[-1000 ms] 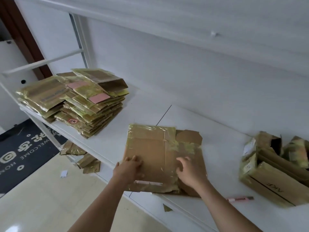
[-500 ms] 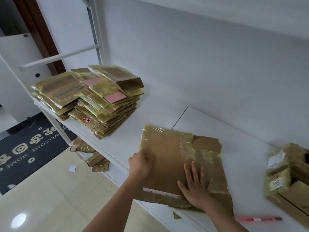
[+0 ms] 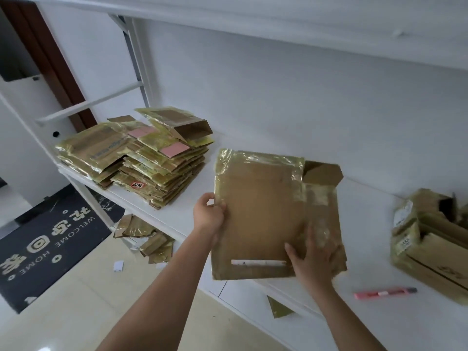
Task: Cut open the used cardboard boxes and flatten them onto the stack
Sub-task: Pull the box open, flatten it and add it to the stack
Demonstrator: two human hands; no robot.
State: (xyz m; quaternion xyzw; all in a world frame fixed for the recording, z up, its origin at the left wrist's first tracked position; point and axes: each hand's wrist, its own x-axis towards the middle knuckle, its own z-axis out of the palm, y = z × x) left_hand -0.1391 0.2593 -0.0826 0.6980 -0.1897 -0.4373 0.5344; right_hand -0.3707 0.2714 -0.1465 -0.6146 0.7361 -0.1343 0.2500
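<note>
Flattened box (image 3: 260,214) held off the white shelf (image 3: 367,323), not yet on the stack (image 3: 141,158) well left of the fingers; judged near the end of one cycle. Uncut boxes (image 3: 430,244) well right of the fingers, left to open; pink cutter (image 3: 385,292) idle just right of the right wrist. Left hand (image 3: 209,216): thumb over the face, fingers curled behind the left edge, clamped on the card. Right hand (image 3: 312,259): fingers spread and near straight, pressed flat on the lower right corner.
</note>
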